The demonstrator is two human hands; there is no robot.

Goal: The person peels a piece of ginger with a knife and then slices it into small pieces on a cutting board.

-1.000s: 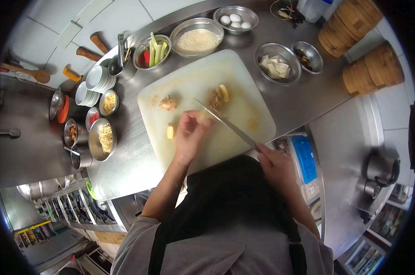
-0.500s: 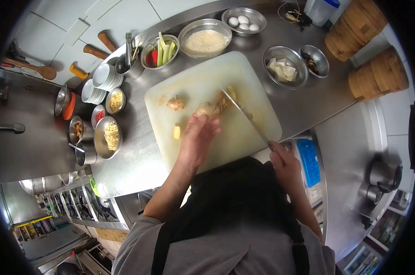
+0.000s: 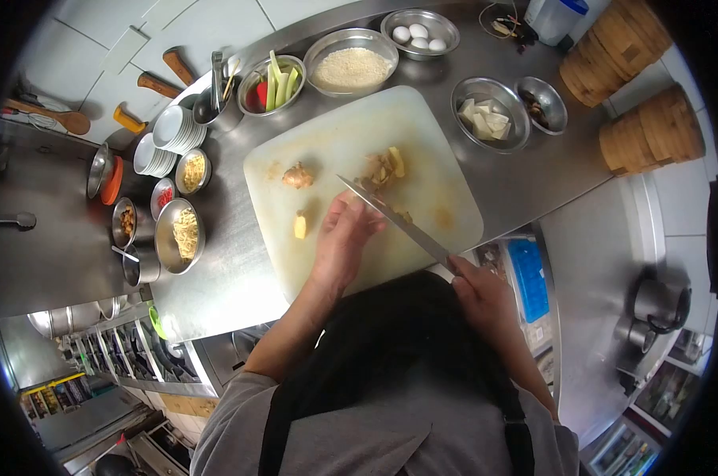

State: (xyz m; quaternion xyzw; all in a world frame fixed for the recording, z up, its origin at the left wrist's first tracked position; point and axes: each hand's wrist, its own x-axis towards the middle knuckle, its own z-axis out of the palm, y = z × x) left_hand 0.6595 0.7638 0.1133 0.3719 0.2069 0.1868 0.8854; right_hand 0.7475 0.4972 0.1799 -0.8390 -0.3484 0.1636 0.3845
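My right hand (image 3: 483,290) grips the handle of a kitchen knife (image 3: 410,228), its blade pointing up and left over the white cutting board (image 3: 276,258). The fingers of my left hand (image 3: 343,238) are closed around a piece of ginger, mostly hidden by the blade and fingers. The knife's front part lies across those fingertips. Beyond the blade is a pile of ginger peelings (image 3: 377,168) with a yellow slice (image 3: 397,162) beside it. An unpeeled ginger knob (image 3: 298,176) and a small peeled ginger piece (image 3: 300,225) lie on the board's left side.
Behind the board stand bowls of cut vegetables (image 3: 280,89), pale crumbs (image 3: 351,70) and eggs (image 3: 418,36). A bowl of white pieces (image 3: 486,120) is at right, near bamboo steamers (image 3: 652,131). Stacked dishes (image 3: 176,129) and a bowl of shreds (image 3: 183,236) stand left.
The knife has moved left, from beside the peelings to across my left fingertips, its blade now flatter. My right hand has shifted slightly left; the ginger in my left hand is now largely covered.
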